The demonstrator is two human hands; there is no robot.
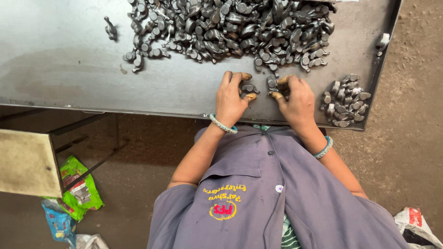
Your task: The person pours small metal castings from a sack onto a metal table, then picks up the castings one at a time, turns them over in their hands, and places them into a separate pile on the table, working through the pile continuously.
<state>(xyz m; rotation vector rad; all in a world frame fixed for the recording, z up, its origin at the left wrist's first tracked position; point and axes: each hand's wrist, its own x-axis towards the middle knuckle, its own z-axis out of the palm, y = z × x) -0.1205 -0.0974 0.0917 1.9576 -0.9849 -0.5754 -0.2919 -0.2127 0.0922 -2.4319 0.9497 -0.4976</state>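
Note:
My left hand (230, 99) rests on the grey metal table (69, 60) near its front edge, its capped fingertips pinching a small dark metal part (249, 88). My right hand (297, 99) lies just beside it, fingers closed on another small metal part (272, 83). Both hands wear tan fingertip covers, and each wrist has a turquoise bangle. A large heap of similar dark forged parts (230, 27) spreads across the table beyond the hands. A smaller, separate pile of parts (346, 101) sits just right of my right hand, at the table's front right corner.
One stray part (110, 28) lies alone left of the heap, and another (382, 41) sits at the table's raised right rim. Below are a dirt floor, a tan block (27, 161) at left, a green wrapper (80, 189) and a white bag (415, 223).

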